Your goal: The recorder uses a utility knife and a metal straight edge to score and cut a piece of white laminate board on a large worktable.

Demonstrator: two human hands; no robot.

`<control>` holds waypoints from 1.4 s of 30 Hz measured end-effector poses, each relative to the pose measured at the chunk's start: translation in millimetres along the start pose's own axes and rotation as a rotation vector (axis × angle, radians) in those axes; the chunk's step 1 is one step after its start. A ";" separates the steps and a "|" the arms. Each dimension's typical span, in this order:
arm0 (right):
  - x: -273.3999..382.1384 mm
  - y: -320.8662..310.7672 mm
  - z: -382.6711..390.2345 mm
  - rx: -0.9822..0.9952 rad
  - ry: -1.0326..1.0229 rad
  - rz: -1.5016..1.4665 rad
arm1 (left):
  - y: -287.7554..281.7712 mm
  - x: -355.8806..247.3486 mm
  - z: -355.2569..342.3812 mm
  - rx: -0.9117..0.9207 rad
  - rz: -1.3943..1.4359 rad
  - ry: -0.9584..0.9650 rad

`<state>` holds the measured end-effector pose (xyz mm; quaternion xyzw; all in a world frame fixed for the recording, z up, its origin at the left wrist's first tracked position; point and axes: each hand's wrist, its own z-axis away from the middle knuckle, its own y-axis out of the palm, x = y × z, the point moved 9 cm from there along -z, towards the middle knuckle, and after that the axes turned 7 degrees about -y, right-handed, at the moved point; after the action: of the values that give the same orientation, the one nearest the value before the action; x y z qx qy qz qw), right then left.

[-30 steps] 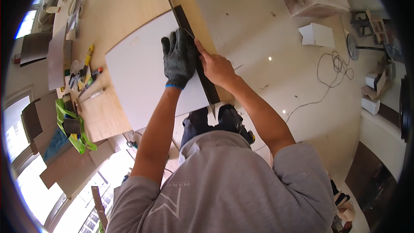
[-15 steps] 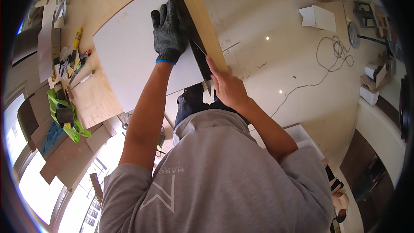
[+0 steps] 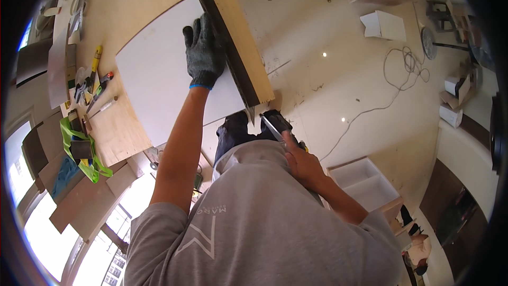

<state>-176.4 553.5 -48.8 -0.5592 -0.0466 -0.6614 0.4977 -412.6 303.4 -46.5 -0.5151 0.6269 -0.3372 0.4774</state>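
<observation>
My left hand (image 3: 203, 53), in a dark grey glove with a blue cuff, presses flat on a large white sheet (image 3: 159, 85) lying on a plywood workbench (image 3: 119, 127). Its fingers rest against a long wooden straightedge with a dark face (image 3: 235, 47) laid along the sheet's right edge. My bare right hand (image 3: 299, 161) is pulled back near my body and grips a slim metal utility knife (image 3: 272, 127), whose tip is just past the near end of the straightedge, off the sheet.
Hand tools, a yellow-handled one among them (image 3: 95, 61), and a green strap (image 3: 74, 143) lie at the bench's left. Board offcuts (image 3: 79, 201) stack below. On the tiled floor: a cable (image 3: 391, 90), white boxes (image 3: 383, 24), an open white drawer box (image 3: 365, 180).
My right hand has drawn the knife down along the straightedge and off its near end toward my body. My gloved left hand stays pressed on the sheet.
</observation>
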 end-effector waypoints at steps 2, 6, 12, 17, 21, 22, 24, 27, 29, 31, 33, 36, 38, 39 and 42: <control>-5.7 -28.4 0.0 -0.131 0.260 -0.196 | -4.7 3.4 2.6 0.006 0.007 -0.002; -6.3 -70.0 -88.9 -0.420 0.045 -0.404 | -1.2 5.3 7.5 0.025 0.049 -0.015; 17.1 -128.7 -245.5 -0.627 -0.221 -0.157 | -3.6 -8.3 1.8 0.112 0.072 -0.073; 50.0 -147.1 -319.6 -0.637 -0.217 0.145 | -1.0 -5.3 0.5 0.178 0.083 -0.105; 34.2 -131.2 -352.5 -0.403 -0.064 0.240 | -6.3 -6.6 -0.8 0.104 0.137 -0.096; 33.0 -129.1 -352.1 -0.400 -0.065 0.243 | -6.5 -7.2 -1.6 0.109 0.146 -0.097; 46.2 -128.1 -342.6 -0.471 -0.148 0.237 | -9.2 -2.6 -0.8 0.114 0.145 -0.109; 45.2 -124.4 -342.4 -0.485 -0.110 0.273 | -11.9 -5.3 -2.9 0.121 0.157 -0.103; 45.2 -123.3 -342.5 -0.514 -0.133 0.287 | -12.7 -8.4 -4.1 0.121 0.166 -0.093; 44.8 -122.3 -343.5 -0.542 -0.159 0.299 | -16.4 -11.1 -4.5 0.082 0.178 -0.069; 47.4 -122.5 -341.9 -0.578 -0.204 0.287 | -16.4 -10.6 -3.3 0.078 0.175 -0.074; 49.2 -122.0 -341.2 -0.591 -0.250 0.306 | -16.6 -11.3 -4.6 0.085 0.178 -0.081; 47.9 -121.6 -341.3 -0.595 -0.247 0.305 | -15.7 -11.4 -4.6 0.095 0.183 -0.084; 47.4 -121.7 -341.2 -0.599 -0.248 0.303 | -14.7 -10.8 -3.8 0.100 0.170 -0.085; 46.9 -121.6 -341.9 -0.594 -0.242 0.317 | -14.8 -10.7 -2.5 0.091 0.164 -0.075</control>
<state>-494.1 374.5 -78.3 -0.7540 0.1765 -0.4896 0.4007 -410.0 310.0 -29.5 -0.4522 0.6327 -0.3057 0.5493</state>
